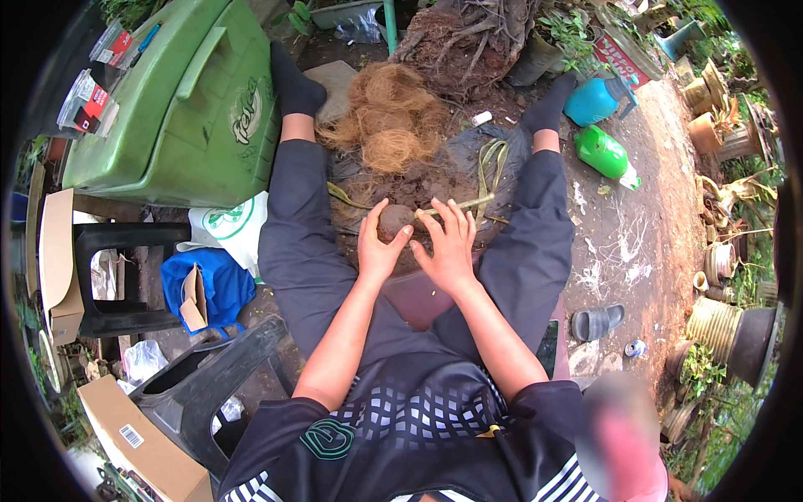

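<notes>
Fingers of the left hand (381,243) curl around a soil ball (396,221), thumb on its near side, gripping it. Fingers of the right hand (447,243) are spread and lie flat against the ball's right side, pressing rather than closing.

Soil ball: centre of frame, just above the hands, between the person's knees. Roughly round, dark brown, lumpy matte surface, looks damp and clumped.

A pale green plant stem (458,204) sticks out of the ball to the right. Long axis near horizontal, tipped slightly up toward the right; free end points at the right leg. Thin, smooth, straight.

Under it: black plastic sheet (468,142), wrinkled and glossy, with loose soil spread on it.

Above the ball, upper centre: coconut fibre pile (391,117), tan, stringy, tangled into loose wads.

Upper left: green plastic bin (180,109) lying on its side, smooth moulded shell.

Right of the right leg: green watering bottle (606,155) and blue container (592,100), both hard glossy plastic, lying on bare reddish ground.

Lower left: dark plastic stools (125,276), cardboard boxes (138,439).
</notes>
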Action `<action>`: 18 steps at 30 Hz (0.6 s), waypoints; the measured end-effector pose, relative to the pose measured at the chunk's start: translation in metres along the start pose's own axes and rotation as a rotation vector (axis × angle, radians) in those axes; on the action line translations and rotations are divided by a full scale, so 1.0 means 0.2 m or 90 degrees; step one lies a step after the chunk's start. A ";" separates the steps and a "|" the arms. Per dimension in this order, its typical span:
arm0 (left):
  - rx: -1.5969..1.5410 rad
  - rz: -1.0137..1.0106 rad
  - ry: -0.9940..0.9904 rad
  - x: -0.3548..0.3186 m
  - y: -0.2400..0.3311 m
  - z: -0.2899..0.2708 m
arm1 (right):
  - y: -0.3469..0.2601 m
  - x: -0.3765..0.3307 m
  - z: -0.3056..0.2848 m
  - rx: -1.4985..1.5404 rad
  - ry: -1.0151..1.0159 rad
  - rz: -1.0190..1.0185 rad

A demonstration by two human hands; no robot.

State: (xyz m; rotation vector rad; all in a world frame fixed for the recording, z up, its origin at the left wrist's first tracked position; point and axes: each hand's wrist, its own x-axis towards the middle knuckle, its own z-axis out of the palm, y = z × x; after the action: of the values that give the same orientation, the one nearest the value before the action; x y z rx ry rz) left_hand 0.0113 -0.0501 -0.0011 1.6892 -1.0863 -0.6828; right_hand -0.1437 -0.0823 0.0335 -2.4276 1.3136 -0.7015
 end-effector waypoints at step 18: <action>-0.534 -0.184 -0.160 0.05 -0.02 -0.06 | -0.06 0.13 0.18 0.881 -0.146 0.416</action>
State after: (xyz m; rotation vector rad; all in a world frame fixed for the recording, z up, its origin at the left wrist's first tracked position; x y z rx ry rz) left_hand 0.0262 -0.0528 0.0000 1.0399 -0.5715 -1.3412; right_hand -0.1029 -0.0971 0.0171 -0.8799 0.8909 -0.7185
